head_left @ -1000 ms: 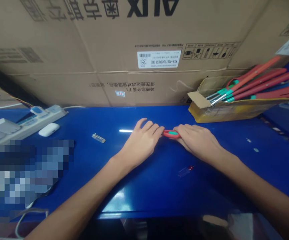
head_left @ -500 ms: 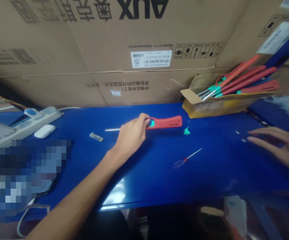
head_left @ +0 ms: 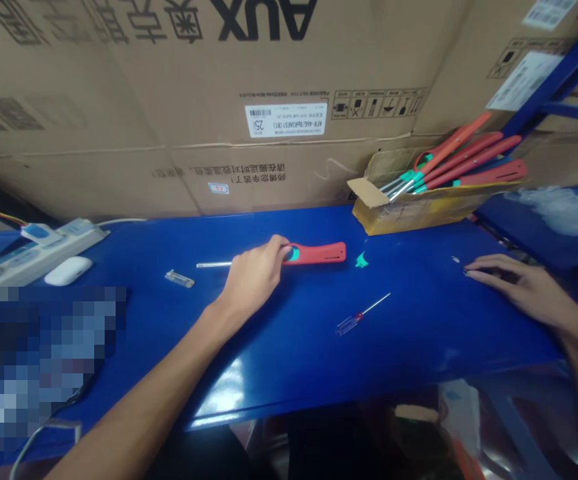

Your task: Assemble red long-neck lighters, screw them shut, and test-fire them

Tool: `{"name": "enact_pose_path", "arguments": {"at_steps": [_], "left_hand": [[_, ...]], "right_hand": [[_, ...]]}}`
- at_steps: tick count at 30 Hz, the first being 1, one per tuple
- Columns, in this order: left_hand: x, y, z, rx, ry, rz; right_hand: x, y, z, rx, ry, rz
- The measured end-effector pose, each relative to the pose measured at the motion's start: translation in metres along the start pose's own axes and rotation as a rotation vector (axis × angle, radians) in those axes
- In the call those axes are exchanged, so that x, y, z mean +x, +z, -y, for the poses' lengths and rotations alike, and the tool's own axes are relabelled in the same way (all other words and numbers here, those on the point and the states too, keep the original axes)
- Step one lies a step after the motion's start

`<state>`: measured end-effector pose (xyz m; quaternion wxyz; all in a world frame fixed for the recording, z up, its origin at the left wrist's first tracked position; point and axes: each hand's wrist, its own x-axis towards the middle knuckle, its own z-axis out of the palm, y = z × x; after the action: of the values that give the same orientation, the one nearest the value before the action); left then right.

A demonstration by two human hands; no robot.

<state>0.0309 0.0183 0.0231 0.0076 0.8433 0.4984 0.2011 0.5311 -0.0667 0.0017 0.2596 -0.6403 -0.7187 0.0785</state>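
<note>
My left hand (head_left: 255, 275) is closed around a red gas lighter (head_left: 319, 254), gripping it near its green trigger; the metal nozzle points left. Over at the right, my right hand (head_left: 519, 283) pinches a tiny piece (head_left: 465, 271) between thumb and fingertips, too small to name. Just beyond those fingertips lies a small pale bit (head_left: 455, 259). Between the hands are a loose green plastic part (head_left: 361, 260) and a screwdriver (head_left: 351, 324) with a clear handle. Left of the lighter's tip rests a small clear, flat part (head_left: 179, 279).
At the back right stands an open carton (head_left: 409, 212) of several red lighters (head_left: 473, 160). A large cardboard box (head_left: 159, 120) walls off the back. On the left are a power strip (head_left: 69, 239) and a white earphone case (head_left: 68, 271). The blue table (head_left: 269, 373) ends at the front.
My right hand has come further into view and its fingers have closed on a tiny piece. The left hand still holds the lighter. The whole view has shifted slightly.
</note>
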Motion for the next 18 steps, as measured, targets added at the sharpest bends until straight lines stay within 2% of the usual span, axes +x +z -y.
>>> {"name": "enact_pose_path", "arguments": {"at_steps": [3, 7, 10, 13, 18], "left_hand": [[0.000, 0.000, -0.002, -0.006, -0.012, 0.021], [0.000, -0.002, -0.004, -0.013, -0.039, 0.062], [0.001, -0.004, -0.004, -0.026, -0.063, 0.080], [0.002, -0.006, -0.003, -0.031, -0.083, 0.082], [0.001, -0.008, -0.003, -0.048, -0.080, 0.073]], "right_hand": [[-0.001, 0.001, 0.000, -0.003, 0.029, 0.043], [-0.001, 0.012, 0.002, -0.046, 0.043, -0.042], [0.003, 0.016, 0.007, -0.055, 0.058, 0.009], [0.006, 0.016, 0.011, -0.001, 0.096, 0.030], [0.002, 0.012, 0.011, 0.026, 0.140, -0.020]]}}
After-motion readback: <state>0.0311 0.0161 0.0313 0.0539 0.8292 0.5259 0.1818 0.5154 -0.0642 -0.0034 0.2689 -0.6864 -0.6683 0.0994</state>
